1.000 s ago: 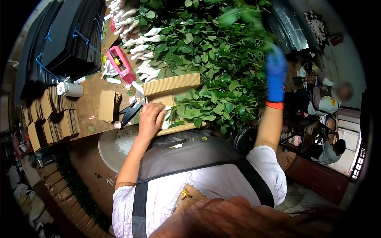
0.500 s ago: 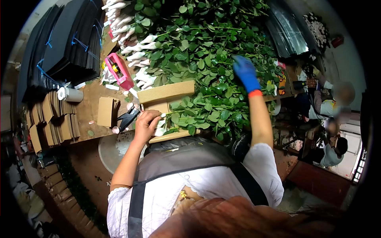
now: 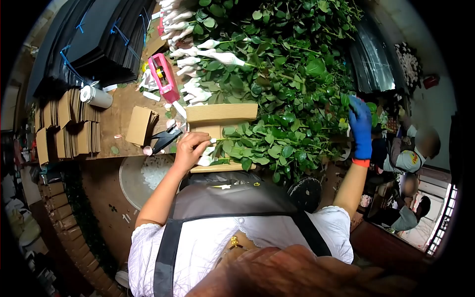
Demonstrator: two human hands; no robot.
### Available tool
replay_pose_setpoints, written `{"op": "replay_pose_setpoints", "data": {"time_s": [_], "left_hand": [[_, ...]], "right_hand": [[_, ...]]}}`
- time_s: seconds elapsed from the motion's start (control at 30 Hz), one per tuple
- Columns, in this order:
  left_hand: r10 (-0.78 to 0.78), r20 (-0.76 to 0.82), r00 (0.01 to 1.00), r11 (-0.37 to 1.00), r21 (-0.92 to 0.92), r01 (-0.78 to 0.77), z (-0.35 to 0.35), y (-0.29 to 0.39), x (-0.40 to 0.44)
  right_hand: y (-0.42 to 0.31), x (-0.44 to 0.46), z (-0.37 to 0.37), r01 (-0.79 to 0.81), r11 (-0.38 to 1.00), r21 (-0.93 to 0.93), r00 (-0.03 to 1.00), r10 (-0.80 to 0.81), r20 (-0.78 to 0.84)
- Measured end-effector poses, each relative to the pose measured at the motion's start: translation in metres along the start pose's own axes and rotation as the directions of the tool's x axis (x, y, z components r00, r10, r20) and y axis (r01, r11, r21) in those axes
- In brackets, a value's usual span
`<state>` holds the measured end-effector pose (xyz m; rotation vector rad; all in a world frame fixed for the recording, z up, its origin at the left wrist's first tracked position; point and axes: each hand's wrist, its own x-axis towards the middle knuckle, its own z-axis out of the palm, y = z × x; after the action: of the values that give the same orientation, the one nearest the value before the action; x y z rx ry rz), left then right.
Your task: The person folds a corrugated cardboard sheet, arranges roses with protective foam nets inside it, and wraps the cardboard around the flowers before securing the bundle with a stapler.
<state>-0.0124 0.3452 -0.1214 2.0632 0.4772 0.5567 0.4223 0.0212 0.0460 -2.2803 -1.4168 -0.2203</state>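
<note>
Leafy stems are seen at the near edge of the table, their white-covered heads set on corrugated cardboard, its ribbed flap raised on the far side. And here, at the heads, the bare left hand is placed, fingers bent and partly closed; whether anything is gripped cannot be told. Over on the other side, the blue-gloved right hand is held raised by the leafy ends of the larger pile, fingers pointed away from the body; whether a stem is pinched there cannot be made out. Just beside the cardboard, black-handled scissors are laid, with folded brown cardboard next to them. Beyond, a pink tape dispenser is seen near the pile's white heads, and a white lidded container is tipped by stacked brown pieces.
</note>
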Motion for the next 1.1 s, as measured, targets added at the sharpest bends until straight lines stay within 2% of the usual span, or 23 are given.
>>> {"op": "replay_pose_setpoints", "data": {"time_s": [0.03, 0.1, 0.13, 0.17, 0.23, 0.27, 0.33, 0.37, 0.4, 0.43, 0.47, 0.5, 0.57, 0.63, 0.67, 0.73, 0.8, 0.9, 0.93, 0.97, 1.03, 1.07, 1.1], "left_hand": [[0.027, 0.011, 1.000, 0.999, 0.022, -0.027, -0.001, -0.003, 0.000], [-0.119, 0.019, 0.993, 0.989, -0.085, 0.120, 0.002, -0.003, -0.002], [-0.191, 0.034, 0.981, 0.952, -0.238, 0.193, 0.005, -0.010, -0.005], [-0.242, 0.137, 0.961, 0.966, -0.053, 0.251, -0.002, -0.014, -0.004], [-0.124, 0.023, 0.992, 0.980, -0.153, 0.126, -0.001, -0.006, -0.002], [-0.037, -0.020, 0.999, 0.992, -0.125, 0.034, 0.002, -0.011, -0.002], [-0.089, 0.031, 0.996, 0.984, -0.152, 0.093, 0.000, -0.009, -0.004], [-0.112, 0.057, 0.992, 0.978, -0.168, 0.120, -0.001, -0.007, -0.003], [-0.009, 0.062, 0.998, 0.995, -0.099, 0.015, -0.003, -0.003, 0.003], [-0.108, 0.113, 0.988, 0.989, -0.088, 0.118, -0.003, -0.003, -0.001], [-0.063, 0.080, 0.995, 0.998, -0.023, 0.065, -0.002, -0.002, -0.001], [-0.015, 0.050, 0.999, 0.999, 0.045, 0.013, -0.002, -0.001, 0.000], [-0.053, 0.053, 0.997, 0.999, 0.013, 0.053, -0.002, 0.004, 0.000], [-0.067, 0.070, 0.995, 0.998, 0.011, 0.067, -0.004, 0.009, 0.002], [-0.057, 0.082, 0.995, 0.998, 0.010, 0.056, -0.004, 0.006, 0.002], [-0.027, 0.086, 0.996, 1.000, 0.004, 0.027, -0.003, 0.006, 0.004], [-0.004, 0.091, 0.996, 0.998, 0.057, -0.001, -0.005, 0.009, 0.004], [-0.019, 0.088, 0.996, 0.996, 0.087, 0.011, -0.004, 0.010, 0.002], [0.000, 0.074, 0.997, 0.993, 0.120, -0.009, -0.003, 0.005, 0.001], [0.014, 0.058, 0.998, 0.989, 0.149, -0.022, 0.000, 0.002, 0.000], [-0.028, 0.053, 0.998, 0.993, 0.119, 0.022, -0.001, 0.009, 0.002], [-0.018, 0.052, 0.998, 0.997, 0.077, 0.014, -0.001, 0.005, 0.003], [-0.007, 0.053, 0.999, 0.999, 0.039, 0.005, -0.001, 0.003, 0.003]], "right_hand": [[0.004, -0.015, -0.003, -0.039, 0.994, 0.098, 0.999, 0.035, 0.038], [-0.013, -0.038, 0.007, -0.033, 0.991, 0.132, 0.993, 0.017, 0.118], [-0.019, -0.048, 0.015, -0.030, 0.988, 0.151, 0.988, 0.006, 0.157], [-0.015, -0.065, 0.036, -0.003, 0.992, 0.129, 0.982, -0.021, 0.188], [-0.054, -0.073, 0.058, -0.029, 0.997, 0.073, 0.962, 0.008, 0.273], [-0.059, -0.078, 0.071, -0.042, 0.999, -0.014, 0.947, 0.044, 0.318], [-0.060, -0.092, 0.099, -0.057, 0.980, -0.192, 0.911, 0.130, 0.392], [-0.062, -0.093, 0.103, -0.052, 0.976, -0.210, 0.891, 0.140, 0.431], [-0.063, -0.094, 0.106, -0.049, 0.972, -0.229, 0.870, 0.154, 0.468], [-0.062, -0.093, 0.107, -0.046, 0.967, -0.249, 0.848, 0.169, 0.502], [-0.063, -0.092, 0.105, 0.000, 0.957, -0.290, 0.833, 0.161, 0.530], [-0.073, -0.079, 0.098, -0.013, 0.919, -0.394, 0.789, 0.251, 0.560], [-0.092, -0.046, 0.088, -0.023, 0.811, -0.585, 0.686, 0.438, 0.581], [-0.103, -0.012, 0.103, 0.036, 0.932, -0.360, 0.952, 0.078, 0.297], [-0.113, 0.006, 0.122, 0.091, 0.958, -0.271, 0.992, -0.063, 0.110], [-0.118, 0.043, 0.176, 0.068, 0.998, -0.005, 0.988, -0.067, 0.136], [-0.107, 0.065, 0.241, 0.046, 0.938, -0.343, 0.947, 0.068, 0.313], [-0.086, 0.080, 0.289, 0.107, 0.863, -0.493, 0.857, 0.172, 0.487], [-0.081, 0.085, 0.287, 0.014, 0.902, -0.431, 0.874, 0.198, 0.443], [-0.084, 0.089, 0.273, -0.020, 0.960, -0.278, 0.940, 0.113, 0.322], [-0.104, 0.087, 0.226, -0.007, 0.999, 0.050, 0.999, 0.005, 0.039], [-0.113, 0.083, 0.209, -0.038, 0.994, 0.098, 0.999, 0.042, -0.031], [-0.114, 0.078, 0.195, 0.015, 0.994, 0.106, 0.999, -0.012, -0.032]]}}
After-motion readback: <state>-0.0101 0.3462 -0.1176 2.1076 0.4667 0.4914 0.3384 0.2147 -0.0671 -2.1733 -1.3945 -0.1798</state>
